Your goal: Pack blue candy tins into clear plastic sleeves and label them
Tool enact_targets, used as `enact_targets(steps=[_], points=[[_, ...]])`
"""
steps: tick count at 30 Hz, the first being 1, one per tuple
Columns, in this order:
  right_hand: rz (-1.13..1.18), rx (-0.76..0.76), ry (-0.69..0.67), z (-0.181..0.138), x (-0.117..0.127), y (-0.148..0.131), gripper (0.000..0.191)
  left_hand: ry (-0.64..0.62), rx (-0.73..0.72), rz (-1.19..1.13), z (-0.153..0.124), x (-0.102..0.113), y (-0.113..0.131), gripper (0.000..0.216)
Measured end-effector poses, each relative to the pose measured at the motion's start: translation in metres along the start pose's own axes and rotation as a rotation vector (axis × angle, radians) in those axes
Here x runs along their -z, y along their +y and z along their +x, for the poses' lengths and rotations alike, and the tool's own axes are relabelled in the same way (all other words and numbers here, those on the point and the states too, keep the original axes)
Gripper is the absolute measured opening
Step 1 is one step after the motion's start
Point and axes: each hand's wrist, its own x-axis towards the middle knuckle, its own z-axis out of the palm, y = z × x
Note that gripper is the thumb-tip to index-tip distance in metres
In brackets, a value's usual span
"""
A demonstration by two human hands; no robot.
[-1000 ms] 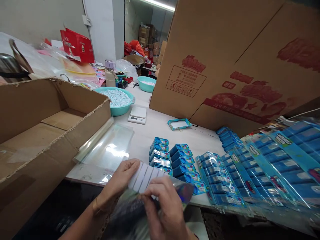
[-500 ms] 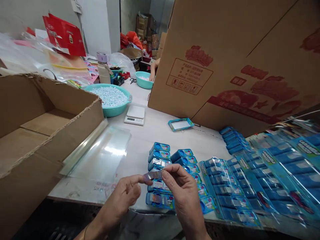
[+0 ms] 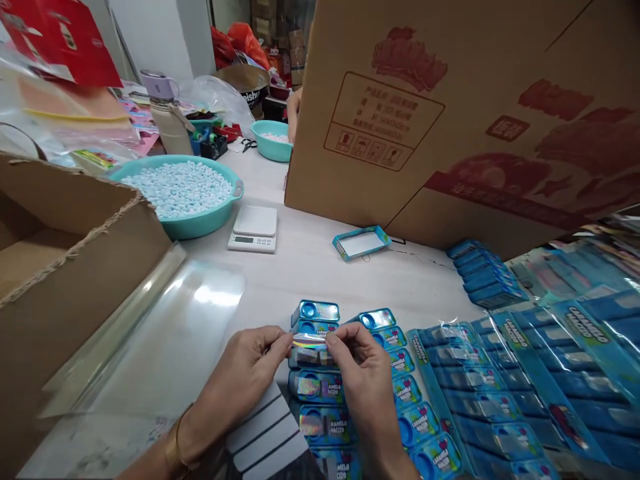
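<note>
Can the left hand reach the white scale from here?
Probably yes: white tabletop shows between the left hand and the white scale, with nothing standing in the way, though it would likely have to release the shiny strip first.

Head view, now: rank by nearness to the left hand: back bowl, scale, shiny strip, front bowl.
1. Shiny strip: pinched in the left hand, at the fingertips.
2. Scale: mid-table, ahead of the hand.
3. Front bowl: left of the scale, a bit farther back.
4. Back bowl: far end, beside the cardboard box.
</note>
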Motion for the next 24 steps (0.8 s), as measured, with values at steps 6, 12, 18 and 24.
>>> enact_targets(steps=[6,12,18,24], points=[[-0.177,0.048,0.018,0.014,0.0,0.005,0.024,0.031,0.037,0.0,0.015,-0.007,-0.013,0.051],[-0.29,0.108,0.042,0.018,-0.003,0.019,0.018,0.062,0.064,0.016,0.024,-0.009,-0.027,0.053],[-0.353,0.115,0.052,0.021,-0.003,0.027,0.02,0.032,0.078,-0.007,0.03,-0.011,-0.036,0.052],[-0.445,0.114,0.034,0.023,-0.003,0.027,0.02,0.02,0.109,-0.103,0.034,-0.015,-0.042,0.049]])
